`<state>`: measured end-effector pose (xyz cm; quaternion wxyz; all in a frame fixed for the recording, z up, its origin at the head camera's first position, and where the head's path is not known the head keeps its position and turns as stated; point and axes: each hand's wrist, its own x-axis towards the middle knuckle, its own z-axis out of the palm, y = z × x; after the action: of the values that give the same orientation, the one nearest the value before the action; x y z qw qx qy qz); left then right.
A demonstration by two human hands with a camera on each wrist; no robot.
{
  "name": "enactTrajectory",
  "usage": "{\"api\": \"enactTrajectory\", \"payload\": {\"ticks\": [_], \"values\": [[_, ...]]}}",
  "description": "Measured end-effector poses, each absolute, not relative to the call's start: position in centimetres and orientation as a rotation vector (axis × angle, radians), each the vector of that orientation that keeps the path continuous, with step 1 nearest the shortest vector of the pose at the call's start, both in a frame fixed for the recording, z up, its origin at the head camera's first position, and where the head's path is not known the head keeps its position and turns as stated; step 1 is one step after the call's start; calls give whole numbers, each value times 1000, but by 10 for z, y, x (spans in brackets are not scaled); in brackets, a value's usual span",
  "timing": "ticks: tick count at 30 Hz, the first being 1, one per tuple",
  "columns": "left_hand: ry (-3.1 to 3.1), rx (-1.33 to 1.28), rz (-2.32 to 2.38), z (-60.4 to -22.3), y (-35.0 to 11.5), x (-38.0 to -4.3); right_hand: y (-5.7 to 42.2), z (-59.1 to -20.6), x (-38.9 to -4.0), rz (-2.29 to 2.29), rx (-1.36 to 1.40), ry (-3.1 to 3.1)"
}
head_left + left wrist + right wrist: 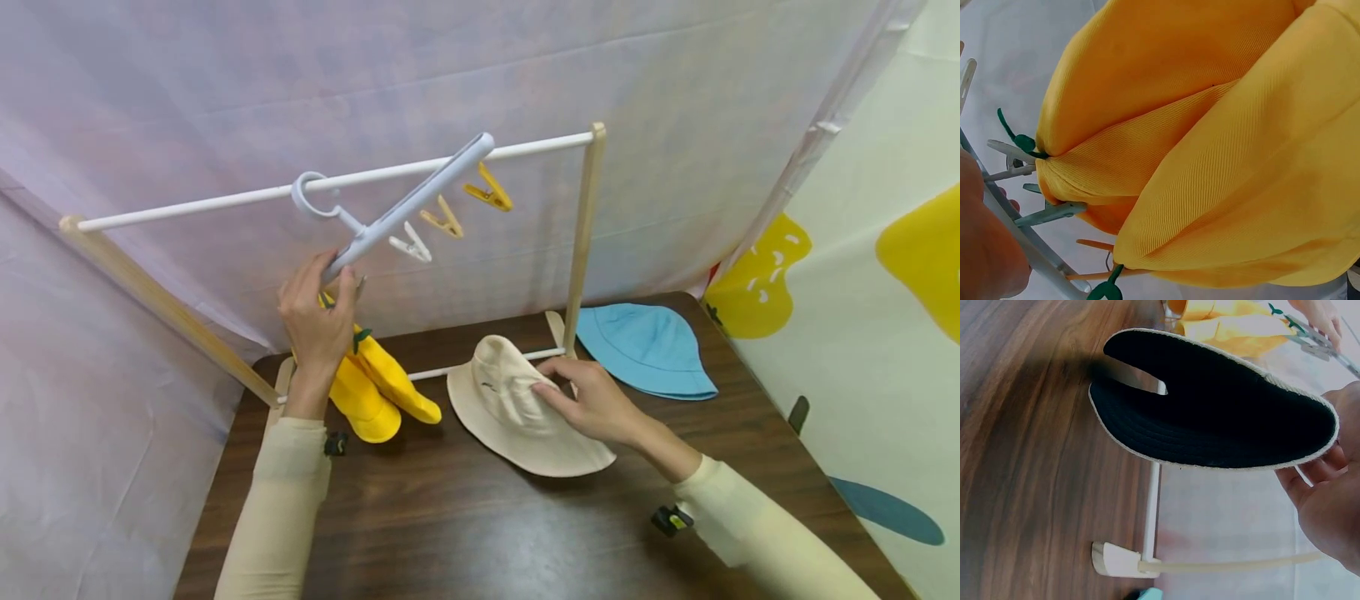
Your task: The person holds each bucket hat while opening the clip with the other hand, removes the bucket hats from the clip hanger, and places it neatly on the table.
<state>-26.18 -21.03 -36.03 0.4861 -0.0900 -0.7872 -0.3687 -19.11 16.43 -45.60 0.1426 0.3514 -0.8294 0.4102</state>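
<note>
My left hand point(315, 321) grips the near end of a pale blue clip hanger point(405, 207), whose hook loops round the rack's white bar. Two yellow hats point(375, 392) with green stems hang from that end; the left wrist view shows a grey clip point(1013, 164) and an orange clip point(1100, 275) at their tops. Farther along dangle a white clip point(411, 243), a cream clip point(444, 220) and a yellow clip point(491, 192), holding nothing. My right hand point(596, 400) pinches the side of a beige bucket hat point(502, 400). Its dark inside point(1222, 419) shows in the right wrist view.
The wooden rack point(585, 242) with its white bar point(225, 201) stands on a dark brown table point(450, 533). A light blue bucket hat point(641, 346) lies at the back right, beside the rack's foot. Pale cloth point(465, 67) hangs behind the table.
</note>
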Motion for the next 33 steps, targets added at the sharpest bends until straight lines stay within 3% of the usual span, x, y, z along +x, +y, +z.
{"api": "enactTrajectory", "payload": {"ticks": [33], "values": [[-1897, -253, -902, -361, -216, -264, 247, -480, -171, 1245, 746, -2579]]}}
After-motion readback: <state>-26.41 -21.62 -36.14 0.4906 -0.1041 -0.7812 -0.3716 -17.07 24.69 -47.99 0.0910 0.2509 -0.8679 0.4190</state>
